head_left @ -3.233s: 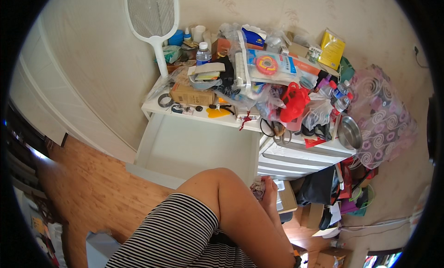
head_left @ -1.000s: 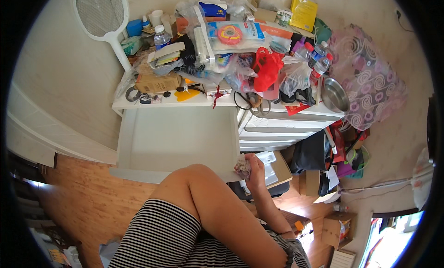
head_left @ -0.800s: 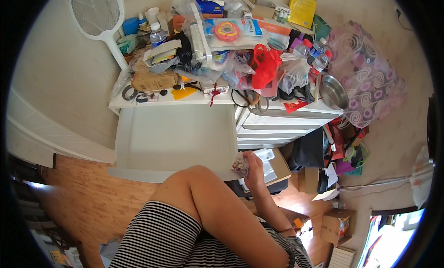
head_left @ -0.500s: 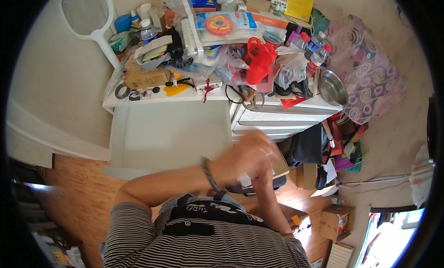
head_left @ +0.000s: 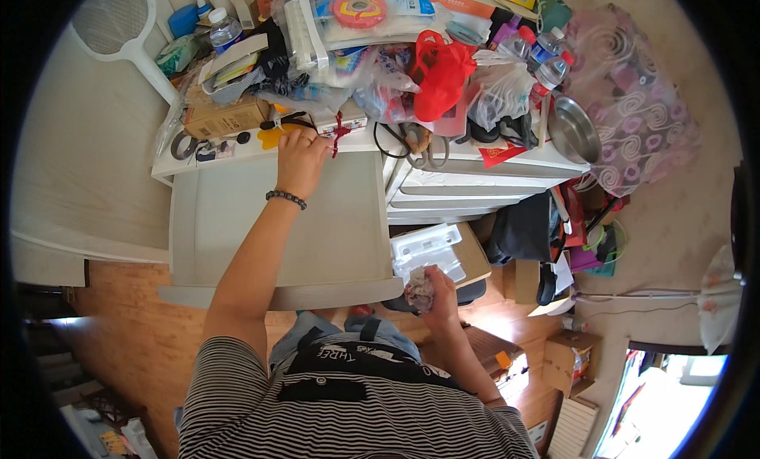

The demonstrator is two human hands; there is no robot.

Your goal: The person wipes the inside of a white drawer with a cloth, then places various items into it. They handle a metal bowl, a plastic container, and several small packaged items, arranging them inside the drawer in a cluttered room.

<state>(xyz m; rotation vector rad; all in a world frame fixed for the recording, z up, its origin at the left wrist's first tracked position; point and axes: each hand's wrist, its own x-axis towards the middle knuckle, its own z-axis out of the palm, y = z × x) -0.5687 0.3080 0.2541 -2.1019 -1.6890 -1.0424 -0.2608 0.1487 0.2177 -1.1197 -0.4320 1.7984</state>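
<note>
Right grip (head_left: 442, 297) is closed around a crumpled pale cloth (head_left: 420, 291), which bunches out on the left side of the fingers, just beside the right end of the open drawer's (head_left: 348, 293) front. Left grip (head_left: 305, 152) reaches across that drawer to the front edge of the cluttered white dresser (head_left: 252, 152), back of the hand upward; whether its fingers are closed on anything I cannot tell. Against or just beside its right-hand fingertips hangs a red knotted cord (head_left: 339, 133), in front of a small white box (head_left: 354, 125). Just beyond its fingers lies a black-handled item (head_left: 294, 120), with a yellow flat piece (head_left: 270, 137) to the left.
</note>
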